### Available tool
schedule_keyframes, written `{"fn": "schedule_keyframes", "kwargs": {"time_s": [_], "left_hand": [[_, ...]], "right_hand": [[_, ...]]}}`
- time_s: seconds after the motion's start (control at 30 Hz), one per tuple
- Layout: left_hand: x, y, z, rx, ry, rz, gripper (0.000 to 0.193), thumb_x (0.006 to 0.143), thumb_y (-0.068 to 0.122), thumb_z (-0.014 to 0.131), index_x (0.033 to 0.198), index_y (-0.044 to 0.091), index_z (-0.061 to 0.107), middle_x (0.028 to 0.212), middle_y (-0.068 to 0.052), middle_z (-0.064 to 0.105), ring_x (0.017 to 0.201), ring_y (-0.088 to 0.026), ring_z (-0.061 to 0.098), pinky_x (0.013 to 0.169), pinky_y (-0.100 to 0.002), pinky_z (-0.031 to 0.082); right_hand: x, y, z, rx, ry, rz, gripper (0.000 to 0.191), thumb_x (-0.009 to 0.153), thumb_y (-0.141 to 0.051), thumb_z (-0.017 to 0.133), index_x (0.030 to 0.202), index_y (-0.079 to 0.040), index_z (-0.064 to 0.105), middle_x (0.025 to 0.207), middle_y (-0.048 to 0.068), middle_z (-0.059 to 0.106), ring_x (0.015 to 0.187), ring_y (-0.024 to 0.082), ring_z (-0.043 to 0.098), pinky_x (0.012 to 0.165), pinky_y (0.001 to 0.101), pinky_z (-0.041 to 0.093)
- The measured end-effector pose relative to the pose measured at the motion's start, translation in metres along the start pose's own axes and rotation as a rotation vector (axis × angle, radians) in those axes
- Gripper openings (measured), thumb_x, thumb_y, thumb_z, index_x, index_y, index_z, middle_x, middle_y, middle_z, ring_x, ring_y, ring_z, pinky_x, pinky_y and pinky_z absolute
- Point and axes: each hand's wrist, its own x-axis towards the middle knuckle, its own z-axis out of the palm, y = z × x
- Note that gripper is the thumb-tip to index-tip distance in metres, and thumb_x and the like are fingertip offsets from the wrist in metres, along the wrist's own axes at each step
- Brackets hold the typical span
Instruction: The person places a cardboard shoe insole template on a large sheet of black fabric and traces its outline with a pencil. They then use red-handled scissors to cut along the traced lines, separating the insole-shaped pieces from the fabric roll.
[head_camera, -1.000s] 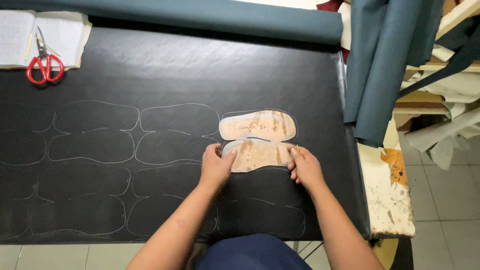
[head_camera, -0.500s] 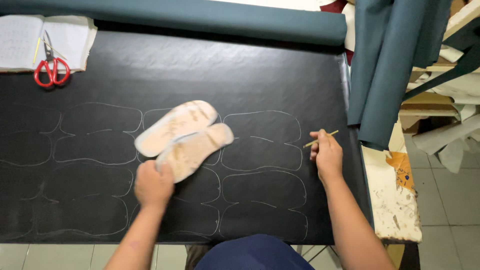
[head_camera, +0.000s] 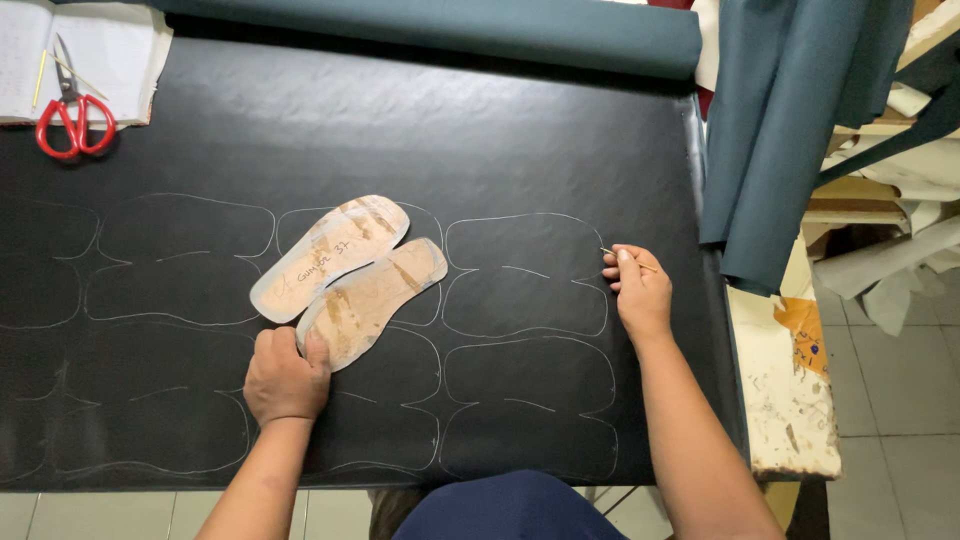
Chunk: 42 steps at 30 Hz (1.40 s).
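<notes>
Pressing my left hand (head_camera: 285, 375) down on the near ends of the sole templates (head_camera: 350, 275), left of my right hand (head_camera: 640, 290), whose grip pinches a thin marking stick (head_camera: 628, 261). If that palm slackens, I reckon the tan, worn cardboard pair could skew across the chalk outlines (head_camera: 525, 275) on the black sheet (head_camera: 450, 130).

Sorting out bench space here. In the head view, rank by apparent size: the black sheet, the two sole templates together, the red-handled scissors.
1. black sheet, largest by far
2. sole templates, lying on that sheet
3. red-handled scissors, smallest; they lie farther from the camera, though the gap looks clear
</notes>
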Motion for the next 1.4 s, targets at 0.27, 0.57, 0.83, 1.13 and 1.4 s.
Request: {"fn": "schedule_keyframes", "kwargs": {"time_s": [0.27, 0.57, 0.83, 1.13, 1.4], "left_hand": [[0.0, 0.0, -0.003, -0.001, -0.007, 0.006, 0.038, 0.098, 0.048, 0.055, 0.096, 0.011, 0.062, 0.1, -0.012, 0.059, 0.089, -0.037, 0.065, 0.073, -0.053, 0.053], [0.0, -0.002, -0.005, -0.035, -0.017, 0.014, 0.04, 0.101, 0.048, 0.053, 0.096, 0.009, 0.062, 0.101, -0.012, 0.06, 0.09, -0.037, 0.064, 0.075, -0.053, 0.052], [0.002, -0.005, -0.003, -0.014, -0.016, 0.027, 0.041, 0.101, 0.049, 0.053, 0.096, 0.008, 0.061, 0.101, -0.013, 0.06, 0.09, -0.037, 0.064, 0.074, -0.052, 0.052], [0.0, -0.015, 0.007, -0.03, 0.019, 0.039, 0.04, 0.102, 0.047, 0.052, 0.099, 0.008, 0.061, 0.102, -0.014, 0.061, 0.089, -0.038, 0.064, 0.074, -0.052, 0.052], [0.014, -0.03, 0.01, -0.324, 0.015, -0.123, 0.04, 0.105, 0.041, 0.052, 0.106, 0.001, 0.059, 0.105, -0.025, 0.066, 0.096, -0.047, 0.064, 0.085, -0.057, 0.051]], "right_hand": [[-0.004, 0.002, -0.006, 0.03, -0.012, 0.004, 0.024, 0.105, -0.016, 0.052, 0.107, 0.0, 0.07, 0.096, 0.008, 0.074, 0.082, 0.011, 0.069, 0.074, 0.025, 0.056], [-0.061, 0.0, -0.027, 0.043, -0.007, 0.111, 0.02, 0.104, -0.015, 0.053, 0.106, 0.0, 0.066, 0.096, 0.008, 0.073, 0.079, 0.012, 0.068, 0.067, 0.0256, 0.055], [-0.088, 0.005, -0.025, -0.003, 0.014, 0.093, 0.022, 0.104, -0.015, 0.055, 0.109, 0.0, 0.069, 0.097, 0.008, 0.075, 0.082, 0.011, 0.069, 0.071, 0.0235, 0.055], [-0.089, 0.015, -0.03, -0.019, -0.003, 0.069, 0.021, 0.103, -0.013, 0.054, 0.107, 0.002, 0.069, 0.096, 0.009, 0.074, 0.083, 0.012, 0.07, 0.073, 0.025, 0.057], [-0.085, 0.015, -0.008, 0.243, -0.064, 0.03, 0.017, 0.106, -0.012, 0.058, 0.109, 0.003, 0.064, 0.095, 0.009, 0.069, 0.081, 0.012, 0.064, 0.073, 0.0287, 0.055]]}}
